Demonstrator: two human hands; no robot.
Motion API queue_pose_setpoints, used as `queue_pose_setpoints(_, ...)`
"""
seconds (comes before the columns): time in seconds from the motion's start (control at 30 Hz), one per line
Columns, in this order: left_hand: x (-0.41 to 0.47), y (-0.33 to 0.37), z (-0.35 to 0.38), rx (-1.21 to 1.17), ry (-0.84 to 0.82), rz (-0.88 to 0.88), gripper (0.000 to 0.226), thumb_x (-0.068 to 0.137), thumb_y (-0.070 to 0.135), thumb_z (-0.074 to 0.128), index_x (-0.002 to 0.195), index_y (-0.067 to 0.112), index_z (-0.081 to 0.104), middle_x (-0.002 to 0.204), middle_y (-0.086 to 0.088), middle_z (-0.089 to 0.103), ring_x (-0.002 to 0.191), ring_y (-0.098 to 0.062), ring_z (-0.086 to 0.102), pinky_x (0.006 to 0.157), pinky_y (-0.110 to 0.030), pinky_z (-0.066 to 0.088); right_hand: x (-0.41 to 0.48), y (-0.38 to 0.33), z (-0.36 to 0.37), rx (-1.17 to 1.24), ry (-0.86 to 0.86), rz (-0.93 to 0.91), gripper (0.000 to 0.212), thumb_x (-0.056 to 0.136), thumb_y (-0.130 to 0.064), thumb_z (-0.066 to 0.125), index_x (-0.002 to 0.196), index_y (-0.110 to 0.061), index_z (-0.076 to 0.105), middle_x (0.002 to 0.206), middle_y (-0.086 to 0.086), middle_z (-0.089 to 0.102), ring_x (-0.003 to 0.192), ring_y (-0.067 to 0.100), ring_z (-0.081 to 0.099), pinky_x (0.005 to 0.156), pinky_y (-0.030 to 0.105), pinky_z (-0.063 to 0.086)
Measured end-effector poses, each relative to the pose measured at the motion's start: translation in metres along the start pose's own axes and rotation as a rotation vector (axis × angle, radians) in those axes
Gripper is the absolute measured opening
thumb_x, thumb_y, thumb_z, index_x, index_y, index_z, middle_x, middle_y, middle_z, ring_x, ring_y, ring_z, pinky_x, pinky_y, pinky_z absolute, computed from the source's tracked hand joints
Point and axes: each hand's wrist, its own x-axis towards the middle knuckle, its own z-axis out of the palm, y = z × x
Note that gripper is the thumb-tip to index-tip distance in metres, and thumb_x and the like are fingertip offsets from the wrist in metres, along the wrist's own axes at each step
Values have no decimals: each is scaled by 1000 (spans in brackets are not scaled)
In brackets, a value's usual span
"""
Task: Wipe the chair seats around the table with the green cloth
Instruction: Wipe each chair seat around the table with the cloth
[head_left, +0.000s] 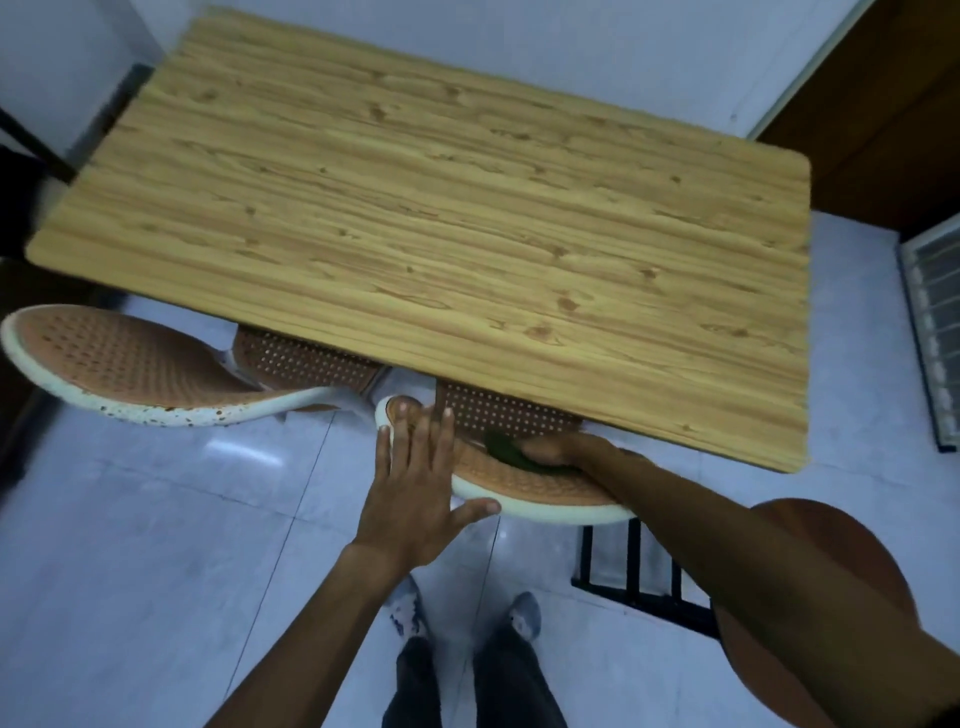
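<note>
Cloth lies pinched under right hand grip on chair seat.

Right hand presses green cloth onto chair seat tucked under wooden table. Left hand flat, fingers spread, on the seat's white rim, thumb on its near edge. Second chair to the left, partly under table. Tiled floor below.
</note>
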Motion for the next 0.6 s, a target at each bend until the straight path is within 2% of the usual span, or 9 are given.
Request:
queue_pose_setpoints(0.07,-8,-2,5,32,-2,1,113,81,89,24,156,4,14,163,-21,15,151,-41,2,119,-62,15,1,17,-7,-85,-69,46,61,94,-60,45,144,-25,43,148,-5,42,127,18,47,110,35,36)
queue_pose_setpoints(0.13,-5,-2,5,33,19,-2,113,81,88,26,156,4,15,163,-21,15,151,-40,2,119,-61,16,-14,30,-16,-148,-103,26,57,96,-58,41,143,-27,46,145,-3,46,128,20,48,108,38,38)
queue_pose_setpoints(0.17,-7,0,3,22,5,-6,113,82,88,27,156,4,15,163,-21,15,151,-40,2,119,-61,16,-25,35,-18,-180,-115,14,61,93,-63,39,145,-30,45,148,-5,46,130,18,48,111,39,37)
queue_pose_setpoints(0.27,-6,5,-3,1,-9,-7,111,82,87,28,156,5,14,163,-21,14,151,-40,3,119,-61,15,-63,39,-24,-284,-185,-55,62,94,-63,31,153,-45,23,162,-10,27,146,17,28,119,43,23)
queue_pose_setpoints(0.33,-5,3,-4,-7,-21,-9,110,83,86,26,156,5,12,163,-21,11,151,-41,1,119,-61,14,-78,26,-19,-279,-199,-116,60,96,-61,31,153,-51,14,163,-16,18,150,14,19,121,42,14)
queue_pose_setpoints(0.4,-4,0,-3,12,-15,16,107,85,84,21,156,4,15,162,-24,14,150,-43,5,117,-65,18,-80,-2,-5,-79,-257,-176,57,101,-55,33,154,-45,18,161,-19,15,147,9,16,121,41,11)
queue_pose_setpoints(0.47,-4,0,-2,-11,-19,29,109,83,85,21,155,3,16,161,-25,18,150,-43,9,117,-64,17,-73,-35,8,108,-239,-218,54,104,-51,31,155,-34,26,162,-10,22,145,14,25,118,42,17)
queue_pose_setpoints(0.53,-3,-1,0,-34,-22,10,115,80,88,22,155,1,16,161,-24,18,151,-40,9,119,-61,13,-59,-59,18,230,-162,-176,57,104,-54,25,154,-26,31,160,1,31,143,23,33,116,41,22)
queue_pose_setpoints(0.6,-2,0,1,-5,-30,3,118,79,90,21,154,-1,17,161,-25,19,151,-40,11,118,-61,14,-54,-71,18,271,-114,-88,56,106,-51,20,147,-18,39,153,7,39,136,26,41,106,37,28)
